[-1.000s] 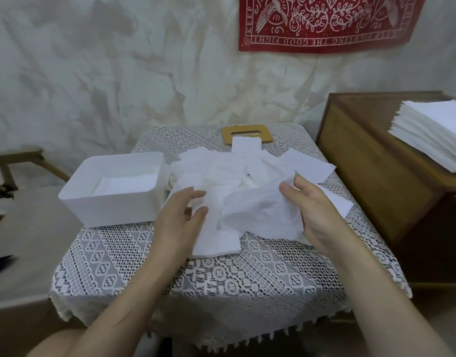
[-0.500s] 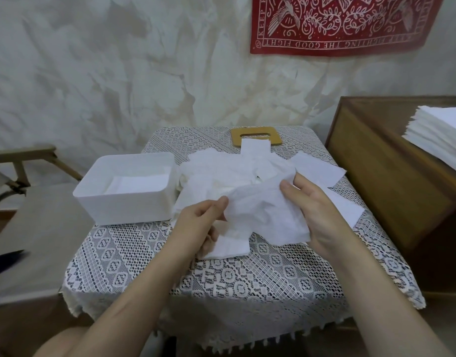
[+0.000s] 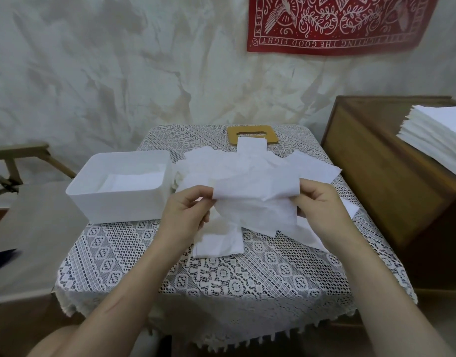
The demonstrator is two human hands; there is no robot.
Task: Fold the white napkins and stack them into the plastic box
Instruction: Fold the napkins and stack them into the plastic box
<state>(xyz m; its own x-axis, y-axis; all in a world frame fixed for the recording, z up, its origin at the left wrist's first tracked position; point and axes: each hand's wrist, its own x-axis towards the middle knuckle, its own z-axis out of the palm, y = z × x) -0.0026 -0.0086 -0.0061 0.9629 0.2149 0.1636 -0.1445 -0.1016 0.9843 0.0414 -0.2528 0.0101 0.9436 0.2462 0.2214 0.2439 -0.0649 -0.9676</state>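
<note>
Head view, item by item. Held napkin [image 3: 255,199]: one crumpled white sheet, lifted just above the loose pile [image 3: 247,163]. Your left hand [image 3: 188,215] pinches its left edge and your right hand [image 3: 322,204] its right edge, the fingers [image 3: 194,191] of both curled onto the paper. Loose pile: unfolded napkins heaped mid-tabletop [image 3: 221,274], just right of the plastic box [image 3: 113,204]. Plastic box: open, at the left of the tabletop, with what looks like a few folded napkins [image 3: 136,180] lying flat inside, though white on white makes the count unclear. Step in hand, by my reading: spreading this sheet before its first fold. Next move calls for: drawing the edges taut, matching the corners, creasing, then carrying it left into the box. Also present: a neat napkin stack [image 3: 438,135] on the wooden cabinet [image 3: 376,176] at your right.
</note>
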